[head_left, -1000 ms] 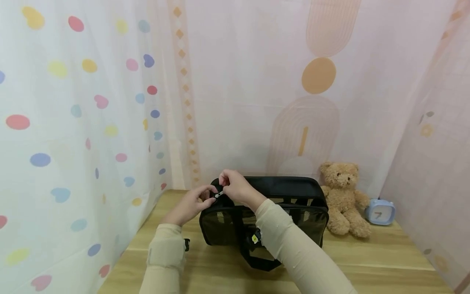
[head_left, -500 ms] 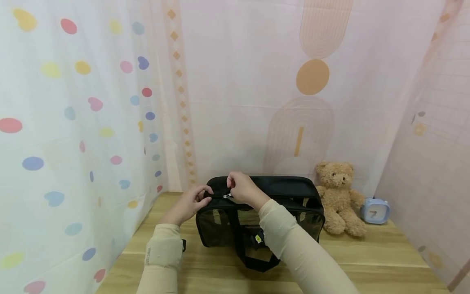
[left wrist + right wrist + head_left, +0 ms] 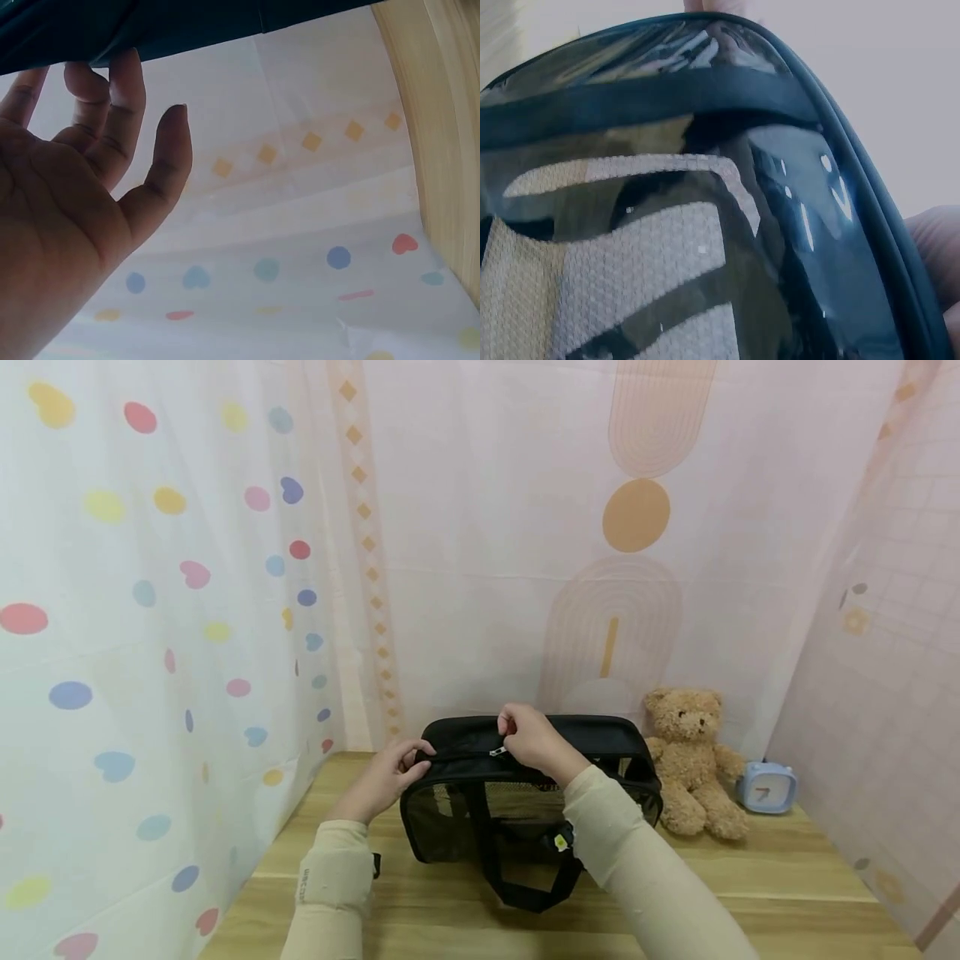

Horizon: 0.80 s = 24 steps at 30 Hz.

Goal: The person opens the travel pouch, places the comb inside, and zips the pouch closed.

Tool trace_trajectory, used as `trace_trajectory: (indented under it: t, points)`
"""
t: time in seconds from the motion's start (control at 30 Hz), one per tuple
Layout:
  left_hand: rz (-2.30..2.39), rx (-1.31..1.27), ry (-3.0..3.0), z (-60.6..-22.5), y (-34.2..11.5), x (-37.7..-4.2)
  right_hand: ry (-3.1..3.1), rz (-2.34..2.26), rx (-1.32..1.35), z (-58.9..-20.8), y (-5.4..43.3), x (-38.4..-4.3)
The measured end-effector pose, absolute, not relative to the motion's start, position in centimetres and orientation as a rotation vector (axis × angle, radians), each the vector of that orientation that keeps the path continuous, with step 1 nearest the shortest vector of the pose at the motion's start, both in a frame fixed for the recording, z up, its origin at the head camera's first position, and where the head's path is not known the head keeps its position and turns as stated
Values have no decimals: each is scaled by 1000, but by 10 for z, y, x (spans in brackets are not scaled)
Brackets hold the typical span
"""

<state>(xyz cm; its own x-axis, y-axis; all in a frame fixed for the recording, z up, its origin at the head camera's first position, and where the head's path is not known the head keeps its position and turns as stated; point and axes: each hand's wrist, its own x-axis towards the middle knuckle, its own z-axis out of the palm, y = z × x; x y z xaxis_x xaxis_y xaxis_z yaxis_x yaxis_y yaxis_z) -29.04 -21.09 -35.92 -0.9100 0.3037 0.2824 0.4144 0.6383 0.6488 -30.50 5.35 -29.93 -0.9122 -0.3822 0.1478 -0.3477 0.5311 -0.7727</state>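
A black bag [image 3: 457, 810] with see-through and mesh sides stands on the wooden table, its strap handle [image 3: 525, 897] drooping in front. My left hand [image 3: 384, 781] holds the bag's top left corner between thumb and fingers; the left wrist view shows bent fingers [image 3: 124, 112] against the dark edge. On the top, my right hand [image 3: 536, 743] pinches the silver zipper pull [image 3: 498, 751] near the middle. Left of the pull the zipper is closed; to its right a gap shows. In the right wrist view, the bag's clear panel [image 3: 810, 225] fills most of the frame.
A brown teddy bear [image 3: 686, 768] sits right of the bag, close to it. Beside the bear stands a light blue alarm clock [image 3: 767, 787]. Patterned curtains [image 3: 487, 568] enclose the wooden table [image 3: 750, 893] at the back and sides.
My right hand has drawn the zipper pull from the bag's left end rightward to near the middle, closing the zipper behind it. My left hand has stayed at the left corner.
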Motion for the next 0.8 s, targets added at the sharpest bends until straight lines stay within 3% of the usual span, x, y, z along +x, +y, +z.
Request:
trace_trajectory:
  t: [0.8]
  points:
    - [-1109,-546,-2719,-363,-214,-295,2712,-1526,-568,-296,124,-307]
